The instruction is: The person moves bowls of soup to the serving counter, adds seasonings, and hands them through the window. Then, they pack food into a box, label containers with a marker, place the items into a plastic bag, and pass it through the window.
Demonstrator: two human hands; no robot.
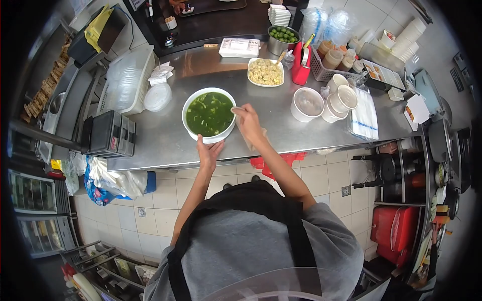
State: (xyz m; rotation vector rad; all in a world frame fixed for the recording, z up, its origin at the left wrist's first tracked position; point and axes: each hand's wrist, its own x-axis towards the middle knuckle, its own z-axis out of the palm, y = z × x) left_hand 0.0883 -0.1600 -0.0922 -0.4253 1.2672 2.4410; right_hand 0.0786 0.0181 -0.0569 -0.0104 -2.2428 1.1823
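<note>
The head camera shows the left hand [209, 150] closed on the near rim of a round white bowl [227, 134], thumb over the edge; the bowl sits between both hands on a smooth steel counter [163, 140]. Inside it is glossy green soup [208, 114] with paler pieces floating. The right hand [246, 122], at the bowl's right edge, has its fingers pinched on a tan piece [239, 110], whose material I cannot tell.

Beyond the right hand stands a squarish white dish [266, 85] of crumbly yellowish food [266, 72]; farther back, a cylindrical metal pot [280, 48] holds small round green fruits [284, 34]. To that hand's right is a round white tub [302, 117], its contents unclear, and a perforated plastic basket [321, 75] of bottles. Left of the left hand, past the bowl, lie translucent round lids [157, 97] beside a ribbed white crate [145, 83].
</note>
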